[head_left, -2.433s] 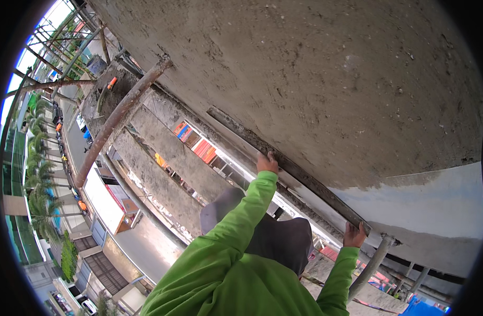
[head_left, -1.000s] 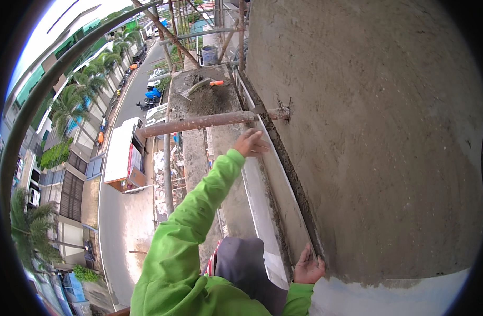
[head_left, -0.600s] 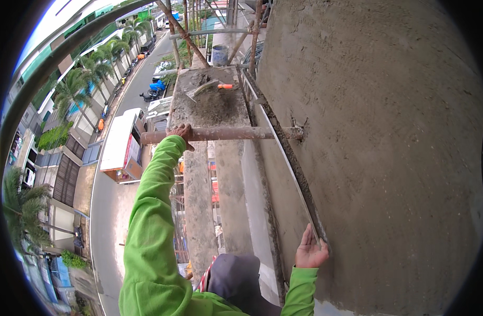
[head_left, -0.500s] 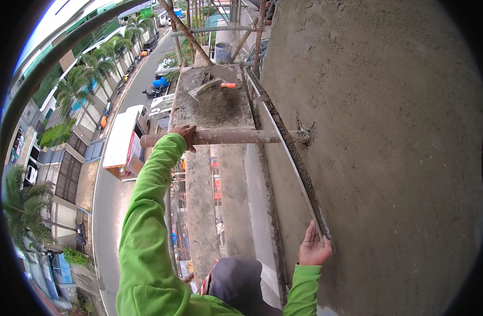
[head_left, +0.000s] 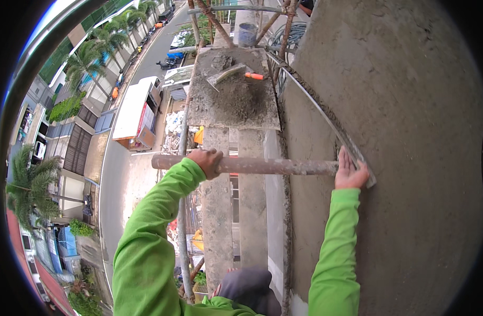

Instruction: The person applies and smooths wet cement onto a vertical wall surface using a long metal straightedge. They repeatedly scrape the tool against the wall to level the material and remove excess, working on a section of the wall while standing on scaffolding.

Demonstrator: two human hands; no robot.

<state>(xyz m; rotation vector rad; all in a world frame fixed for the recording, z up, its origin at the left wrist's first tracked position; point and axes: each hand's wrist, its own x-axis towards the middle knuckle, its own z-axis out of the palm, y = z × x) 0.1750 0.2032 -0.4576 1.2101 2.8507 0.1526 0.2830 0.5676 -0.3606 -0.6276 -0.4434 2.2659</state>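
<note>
Our right hand (head_left: 351, 171) is the one nearer the long straightedge (head_left: 333, 126), and has hold of it close to its lower end. From those fingers the bar's long axis runs away toward eleven o'clock, and a short tip shows past the hand at about four. It lies slantwise alongside the rough plastered wall (head_left: 420, 116), with dark mortar clinging along its wall side.

The right fingers are stretched nearly straight toward twelve o'clock, palm turned to us, on the left of the bar; the thumb comes over on the other side, so we have the bar between them. How hard they press, we cannot tell.

At nine o'clock from that hand, well apart from the bar, our left hand (head_left: 205, 162) is closed around the rusty pipe (head_left: 278, 167), fingers curled over it. The pipe runs from nine to three o'clock, and its right end reaches just beside the right hand; we cannot see whether the two touch.

Toward one o'clock from the left hand lies a mortar board (head_left: 202, 113) bearing a heap of wet mortar (head_left: 239, 100) and a tool with an orange handle (head_left: 254, 76). Beyond it, at twelve, stands a bucket (head_left: 247, 35).
</note>
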